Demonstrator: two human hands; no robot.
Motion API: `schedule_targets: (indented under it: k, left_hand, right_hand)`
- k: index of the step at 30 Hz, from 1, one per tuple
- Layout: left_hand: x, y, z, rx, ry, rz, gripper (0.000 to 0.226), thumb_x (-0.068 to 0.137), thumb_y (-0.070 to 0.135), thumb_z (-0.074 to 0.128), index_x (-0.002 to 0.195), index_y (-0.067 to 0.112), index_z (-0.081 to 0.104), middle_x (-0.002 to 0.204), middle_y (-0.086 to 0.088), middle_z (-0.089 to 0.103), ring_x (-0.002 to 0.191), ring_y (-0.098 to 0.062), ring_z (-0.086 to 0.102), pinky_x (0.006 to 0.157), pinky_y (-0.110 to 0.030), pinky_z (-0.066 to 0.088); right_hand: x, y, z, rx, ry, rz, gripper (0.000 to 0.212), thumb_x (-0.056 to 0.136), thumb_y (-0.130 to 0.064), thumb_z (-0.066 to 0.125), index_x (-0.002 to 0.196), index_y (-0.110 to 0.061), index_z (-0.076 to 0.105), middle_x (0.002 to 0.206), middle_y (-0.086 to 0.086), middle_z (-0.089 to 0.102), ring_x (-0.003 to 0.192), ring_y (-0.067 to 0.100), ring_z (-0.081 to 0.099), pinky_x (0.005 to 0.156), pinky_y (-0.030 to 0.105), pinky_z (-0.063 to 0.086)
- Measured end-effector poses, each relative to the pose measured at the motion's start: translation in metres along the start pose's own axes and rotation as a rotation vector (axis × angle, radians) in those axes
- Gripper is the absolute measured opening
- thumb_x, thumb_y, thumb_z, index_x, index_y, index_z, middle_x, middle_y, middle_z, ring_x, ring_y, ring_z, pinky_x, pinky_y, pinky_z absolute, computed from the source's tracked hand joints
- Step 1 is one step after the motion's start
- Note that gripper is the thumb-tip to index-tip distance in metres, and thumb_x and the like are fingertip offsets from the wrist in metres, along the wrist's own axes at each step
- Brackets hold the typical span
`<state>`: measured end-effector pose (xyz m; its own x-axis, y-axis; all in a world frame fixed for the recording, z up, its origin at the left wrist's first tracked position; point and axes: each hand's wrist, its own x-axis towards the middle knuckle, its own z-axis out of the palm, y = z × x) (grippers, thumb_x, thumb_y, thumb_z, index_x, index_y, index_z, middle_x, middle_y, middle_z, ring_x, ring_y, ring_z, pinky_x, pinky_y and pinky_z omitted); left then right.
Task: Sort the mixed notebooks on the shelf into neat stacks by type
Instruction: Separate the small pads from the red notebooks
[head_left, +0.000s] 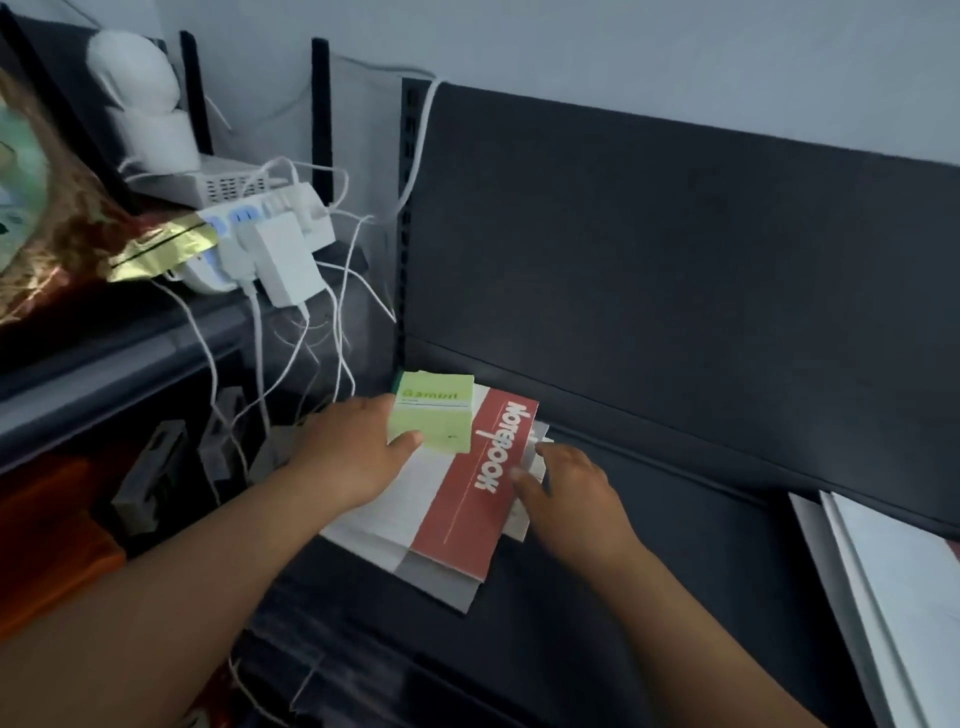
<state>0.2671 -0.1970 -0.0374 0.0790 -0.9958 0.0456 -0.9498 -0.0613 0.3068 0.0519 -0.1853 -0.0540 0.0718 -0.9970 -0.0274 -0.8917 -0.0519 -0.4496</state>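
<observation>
One red notebook (480, 483) — long axis near-to-far

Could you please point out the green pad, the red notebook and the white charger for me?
green pad (434, 418): head view, middle of its top cover.
red notebook (467, 535): head view, red cover below the lettering.
white charger (285, 257): head view, its broad front face.
</observation>
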Motion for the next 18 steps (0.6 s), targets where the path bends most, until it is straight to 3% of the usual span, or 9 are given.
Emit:
schedule_targets:
  k: [2,8,13,18]
  left_hand:
    - [0.02,-0.009,0.004,0.012,-0.074,0.033,0.048,0.094,0.056,0.039,0.132,0.028,0.047,0.126,0.005,0.059,0.108,-0.019,0.058,0.086,-0.034,0.047]
    - [0.052,-0.023,0.025,0.044,-0.21,0.077,0.065,0.088,0.066,0.035,0.138,0.026,0.038,0.133,0.002,0.055,0.115,-0.024,0.056,0.094,-0.042,0.047]
    - [0.055,-0.023,0.029,-0.115,-0.18,0.119,0.07,0.086,0.059,0.051,0.143,0.022,0.035,0.133,0.001,0.055,0.117,-0.023,0.054,0.096,-0.041,0.049]
    - [0.054,-0.022,0.026,-0.335,-0.175,0.075,0.07,0.083,0.035,0.067,0.144,0.021,0.035,0.132,0.0,0.054,0.116,-0.021,0.056,0.089,-0.028,0.048]
  right_hand:
    - [0.009,-0.01,0.004,-0.012,0.01,0.056,0.053,0.099,-0.048,0.043,0.141,-0.016,0.044,0.145,0.003,0.046,0.133,0.025,0.042,0.109,0.039,0.037]
    - [0.023,-0.023,0.024,-0.054,0.022,0.187,0.055,0.097,-0.054,0.041,0.14,-0.019,0.043,0.14,0.002,0.05,0.13,0.026,0.043,0.107,0.042,0.038]
    - [0.03,-0.032,0.038,-0.048,0.028,0.244,0.062,0.095,-0.056,0.043,0.145,-0.02,0.036,0.142,0.001,0.049,0.132,0.028,0.042,0.109,0.046,0.037]
    - [0.032,-0.041,0.04,0.042,0.08,0.273,0.051,0.093,-0.051,0.051,0.134,-0.022,0.046,0.131,0.0,0.056,0.123,0.027,0.047,0.104,0.043,0.042]
